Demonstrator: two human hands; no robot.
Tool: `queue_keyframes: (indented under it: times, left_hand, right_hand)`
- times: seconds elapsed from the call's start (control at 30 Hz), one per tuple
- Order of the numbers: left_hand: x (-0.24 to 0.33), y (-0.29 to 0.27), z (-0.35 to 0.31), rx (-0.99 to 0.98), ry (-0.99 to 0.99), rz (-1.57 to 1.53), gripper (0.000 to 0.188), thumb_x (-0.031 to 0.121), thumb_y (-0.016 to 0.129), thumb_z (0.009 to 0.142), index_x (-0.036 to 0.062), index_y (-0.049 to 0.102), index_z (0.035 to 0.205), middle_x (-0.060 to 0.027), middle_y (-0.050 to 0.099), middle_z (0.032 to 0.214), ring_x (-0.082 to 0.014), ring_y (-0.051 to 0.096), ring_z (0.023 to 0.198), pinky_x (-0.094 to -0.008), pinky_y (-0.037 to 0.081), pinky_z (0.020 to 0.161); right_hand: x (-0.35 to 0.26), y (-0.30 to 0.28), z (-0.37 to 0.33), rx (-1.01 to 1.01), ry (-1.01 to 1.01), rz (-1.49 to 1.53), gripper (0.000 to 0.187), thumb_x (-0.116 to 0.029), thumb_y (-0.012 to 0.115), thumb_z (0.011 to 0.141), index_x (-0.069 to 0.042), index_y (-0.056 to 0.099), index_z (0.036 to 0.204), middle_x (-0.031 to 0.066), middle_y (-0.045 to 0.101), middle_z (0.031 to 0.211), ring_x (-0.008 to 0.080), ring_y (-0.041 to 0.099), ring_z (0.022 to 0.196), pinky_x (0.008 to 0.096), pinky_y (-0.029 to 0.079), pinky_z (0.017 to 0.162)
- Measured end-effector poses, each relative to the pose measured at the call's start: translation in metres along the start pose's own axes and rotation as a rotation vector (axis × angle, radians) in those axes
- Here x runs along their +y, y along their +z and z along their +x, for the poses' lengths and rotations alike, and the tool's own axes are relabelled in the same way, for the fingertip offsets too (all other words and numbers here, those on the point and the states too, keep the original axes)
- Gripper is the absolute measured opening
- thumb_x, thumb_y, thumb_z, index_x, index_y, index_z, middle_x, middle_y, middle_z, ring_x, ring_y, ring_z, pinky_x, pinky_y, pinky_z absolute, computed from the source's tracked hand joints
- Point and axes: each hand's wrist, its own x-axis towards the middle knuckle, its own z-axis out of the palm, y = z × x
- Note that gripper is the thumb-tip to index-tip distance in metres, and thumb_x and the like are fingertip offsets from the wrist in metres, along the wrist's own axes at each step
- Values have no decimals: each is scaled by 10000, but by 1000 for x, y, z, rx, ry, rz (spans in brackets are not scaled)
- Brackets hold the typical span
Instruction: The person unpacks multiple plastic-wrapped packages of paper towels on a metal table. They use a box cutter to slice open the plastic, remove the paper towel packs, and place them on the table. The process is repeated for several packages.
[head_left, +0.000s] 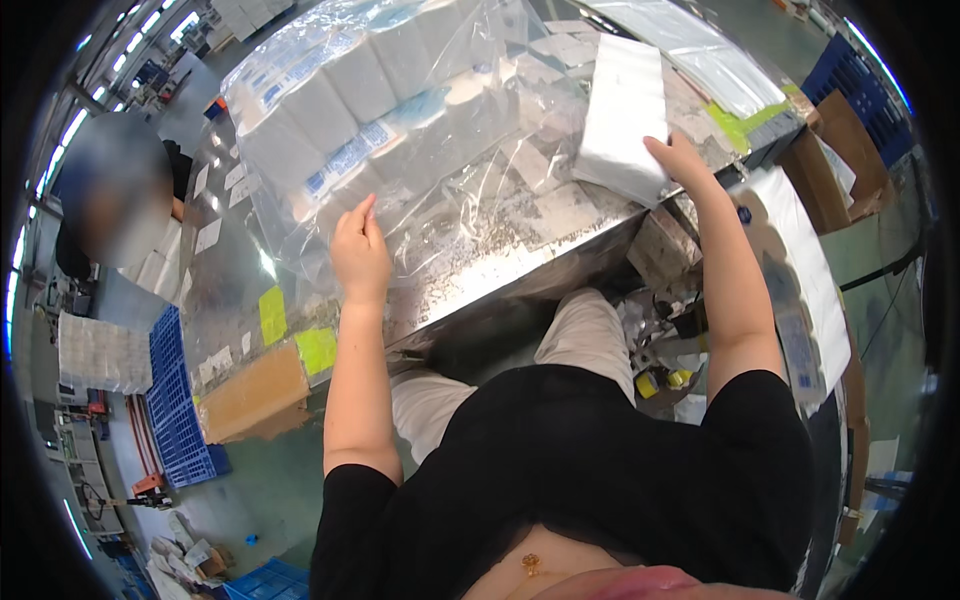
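Observation:
A large clear plastic bag (450, 190) lies across the worktable, with several white paper packs (340, 105) in rows inside it, some with blue print. At the bag's near edge, my left hand (360, 255) is closed with the thumb up, and the loose film appears gripped in its fingers. My right hand (680, 160) grips the near right corner of a long white paper pack (622, 110), thumb on top. That pack lies tilted at the right of the bag's crumpled mouth, apart from the packs inside.
The worn metal worktable (480, 285) has a near edge before my legs. Flat clear film (700, 50) lies at the far right. Beside my right arm stands a long row of white packs (800, 270). Cardboard boxes (835, 165) stand beyond. A person (120, 200) sits at the left near a blue pallet (180, 400).

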Motion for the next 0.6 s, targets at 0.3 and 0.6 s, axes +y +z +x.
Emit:
queue_keyframes:
  times: [0.3,0.6]
  left_hand:
    - [13,-15,-7,23,25,-81,218,55,519,874,67,670,1031,-100,594,787,-229,563,677,-313,440,629]
    - [52,-41,-7,62,136,-90,186,44,568,851,59,676,1002,-71,535,706,-185,498,603,-291,409,582]
  right_hand:
    - [-51,24,-143,-210,109,246,421,-307,587,839,38,470,1050,99,551,881,152,508,728,278,436,629]
    - [-59,62,-205,-366,249,1055,770,-317,628,808,-41,226,1405,191,446,1280,291,387,1239,391,361,985]
